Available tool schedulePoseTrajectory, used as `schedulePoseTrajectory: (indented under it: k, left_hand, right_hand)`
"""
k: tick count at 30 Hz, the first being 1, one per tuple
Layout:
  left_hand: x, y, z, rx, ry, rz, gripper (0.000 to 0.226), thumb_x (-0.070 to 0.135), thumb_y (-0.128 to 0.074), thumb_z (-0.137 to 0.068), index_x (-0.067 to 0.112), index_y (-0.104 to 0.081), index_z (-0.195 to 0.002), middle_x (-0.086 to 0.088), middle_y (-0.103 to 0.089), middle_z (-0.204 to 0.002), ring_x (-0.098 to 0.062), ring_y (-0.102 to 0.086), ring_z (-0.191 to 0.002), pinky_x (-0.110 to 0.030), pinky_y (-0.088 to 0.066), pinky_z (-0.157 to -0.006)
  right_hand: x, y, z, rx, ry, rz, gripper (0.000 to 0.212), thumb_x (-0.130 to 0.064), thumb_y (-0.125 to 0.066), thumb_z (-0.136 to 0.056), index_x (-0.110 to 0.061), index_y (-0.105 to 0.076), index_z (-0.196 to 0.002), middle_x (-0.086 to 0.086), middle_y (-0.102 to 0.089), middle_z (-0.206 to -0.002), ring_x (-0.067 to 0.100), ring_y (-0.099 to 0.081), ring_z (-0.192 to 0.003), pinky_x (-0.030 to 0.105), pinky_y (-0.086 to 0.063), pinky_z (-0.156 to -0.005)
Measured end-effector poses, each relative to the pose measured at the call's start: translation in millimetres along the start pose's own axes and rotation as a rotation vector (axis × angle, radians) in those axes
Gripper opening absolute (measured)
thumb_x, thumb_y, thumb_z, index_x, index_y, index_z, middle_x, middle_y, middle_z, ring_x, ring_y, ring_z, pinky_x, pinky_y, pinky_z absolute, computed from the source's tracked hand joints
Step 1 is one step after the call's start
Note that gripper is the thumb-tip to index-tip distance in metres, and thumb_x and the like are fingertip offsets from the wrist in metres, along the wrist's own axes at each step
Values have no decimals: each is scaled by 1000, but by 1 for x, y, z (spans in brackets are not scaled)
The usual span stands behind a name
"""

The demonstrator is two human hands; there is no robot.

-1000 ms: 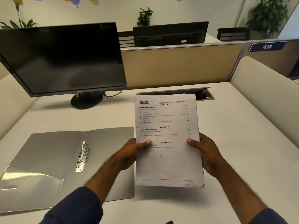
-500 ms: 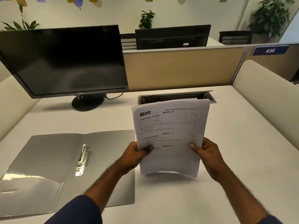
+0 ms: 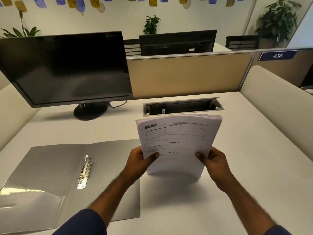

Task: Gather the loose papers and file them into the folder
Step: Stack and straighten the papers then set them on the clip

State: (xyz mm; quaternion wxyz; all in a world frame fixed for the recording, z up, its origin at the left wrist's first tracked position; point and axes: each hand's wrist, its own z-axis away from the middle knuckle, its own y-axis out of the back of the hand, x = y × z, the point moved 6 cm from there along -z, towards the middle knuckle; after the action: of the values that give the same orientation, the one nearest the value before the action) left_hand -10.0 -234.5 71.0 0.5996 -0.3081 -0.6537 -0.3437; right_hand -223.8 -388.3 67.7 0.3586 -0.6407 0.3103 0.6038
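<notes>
At lower left of the frame I see the grey folder (image 3: 50,175) lying open on the desk (image 3: 245,167); at centre, my left hand (image 3: 138,164) and right hand (image 3: 214,164) pinch the upright paper stack (image 3: 177,141), thumbs in front.

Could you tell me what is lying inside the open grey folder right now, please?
Only its metal clip shows inside the folder; the left forearm hides part of the right flap. Both hands hold the papers upright beside it.
</notes>
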Motion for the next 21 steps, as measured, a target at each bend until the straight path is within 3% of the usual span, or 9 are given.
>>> schedulePoseTrajectory:
  k: [3,6,9,11,14,17,21]
  left_hand:
    - [33,6,2,110,-117,94,35,33,-84,-75,31,-71,-107,2,-74,-112,-24,-70,-103,-38,-61,-82]
    - [76,6,-2,152,-201,142,35,43,-78,-72,36,-67,-105,5,-74,-105,-17,-72,-95,-26,-60,-70]
    - [103,3,-7,234,-199,129,53,61,-68,-70,28,-61,-112,5,-71,-96,-7,-70,-87,-17,-54,-61]
    - [109,0,-8,308,-178,123,55,67,-65,-71,25,-62,-107,2,-69,-93,-7,-70,-81,-16,-53,-57]
    - [112,-4,-7,404,-174,124,43,69,-61,-76,30,-62,-92,5,-69,-84,-3,-69,-76,-11,-49,-52]
    - [112,-7,-7,476,-153,104,42,71,-57,-78,30,-61,-88,6,-70,-81,-13,-69,-73,-9,-46,-47]
    - [112,-9,-6,521,-138,89,32,59,-57,-85,28,-61,-87,4,-69,-80,-19,-67,-76,-10,-46,-46]
  right_hand:
    - [-2,0,0,-7,1,16,26,-6,-70,-86,-31,-76,-90,-4,-78,-95,12,-73,-87,16,-55,-69]
    - [-4,0,-2,-15,10,30,28,-2,-69,-85,-29,-75,-92,-6,-78,-95,14,-72,-90,16,-55,-71]
    - [-15,-2,-3,-6,32,17,34,0,-72,-81,-27,-71,-101,-6,-76,-101,18,-71,-96,19,-57,-72]
    - [-34,-6,-3,21,91,-6,38,-9,-76,-79,-25,-66,-111,-5,-74,-106,16,-70,-96,22,-58,-71]
    - [-77,-15,-3,134,255,-19,49,-39,-71,-75,-17,-61,-117,0,-69,-104,7,-66,-89,20,-55,-66]
    - [-110,-24,-5,296,330,25,60,-60,-60,-73,-12,-59,-110,0,-64,-91,1,-62,-76,13,-50,-58]
    - [-121,-25,-10,554,307,49,52,-61,-64,-77,-14,-59,-98,-6,-62,-83,4,-60,-70,6,-44,-53]
